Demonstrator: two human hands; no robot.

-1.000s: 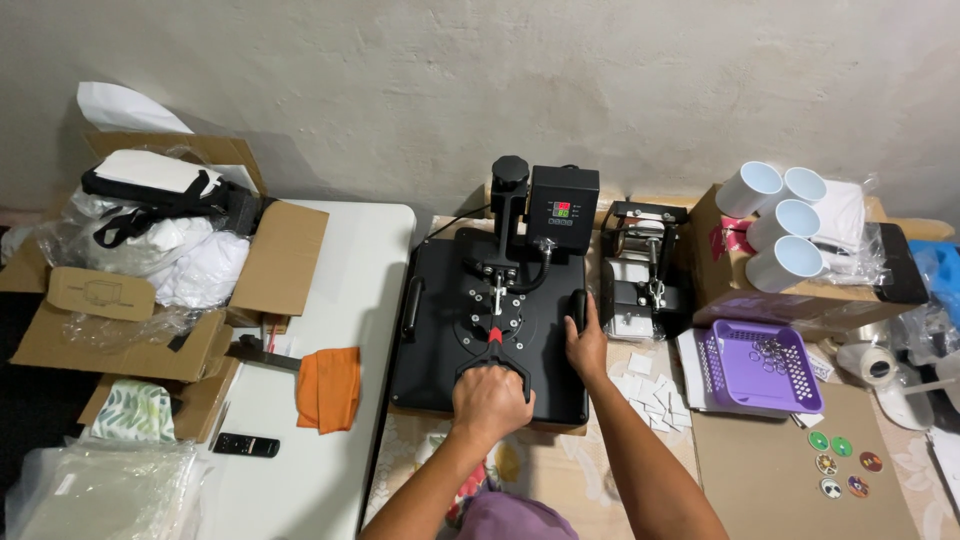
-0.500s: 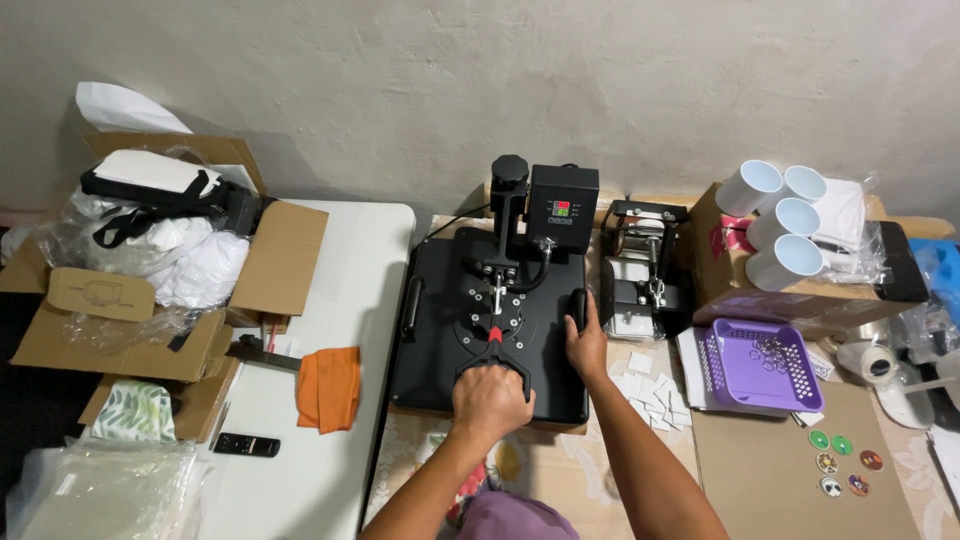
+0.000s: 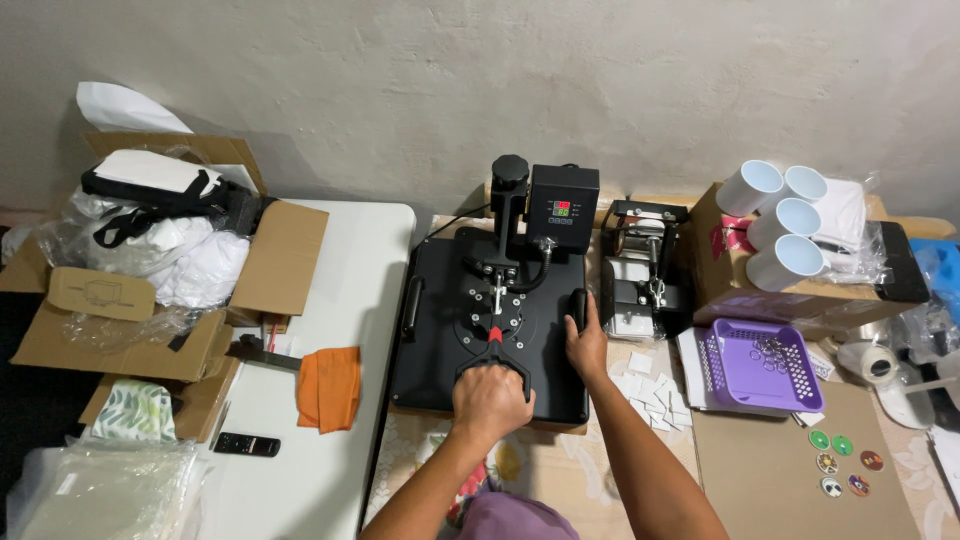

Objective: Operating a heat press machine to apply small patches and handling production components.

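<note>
Gripped: left hand (image 3: 489, 398) wrapped in a fist around the black loop handle (image 3: 492, 360) at the near end of the heat press (image 3: 490, 335). Right hand (image 3: 586, 340) laid flat, fingers pressed together, against the right edge of the press plate, thumb side inward; it braces and encloses nothing.

Item: heat press, black, flat square plate with a centre arm, a red mark where arm meets handle, and an upright post and control box (image 3: 564, 205) with a small lit display at the far end. It stands on a brown table (image 3: 760, 470), plate lying level and closed.

Handling, by judgement: heavy, rigid metal; not a thing to lift one-handed. The plate is likely hot, so bare skin on its face is a risk. Best hold is the loop handle, made for a full fist. The side grips on the left and right edges of the plate suit steadying or carrying.

Around the press:
- right of it, a smaller black mug press (image 3: 645, 265), touching or nearly so;
- further right, a cardboard box with four white mugs (image 3: 780, 215) lying on their sides;
- near-right, a purple basket (image 3: 760, 365) and scattered white paper squares (image 3: 650, 385);
- left of it, a white table (image 3: 330, 300) bearing an orange cloth (image 3: 328, 388), a black remote (image 3: 245, 444) and open cardboard boxes (image 3: 150, 300) of white fabric.
</note>
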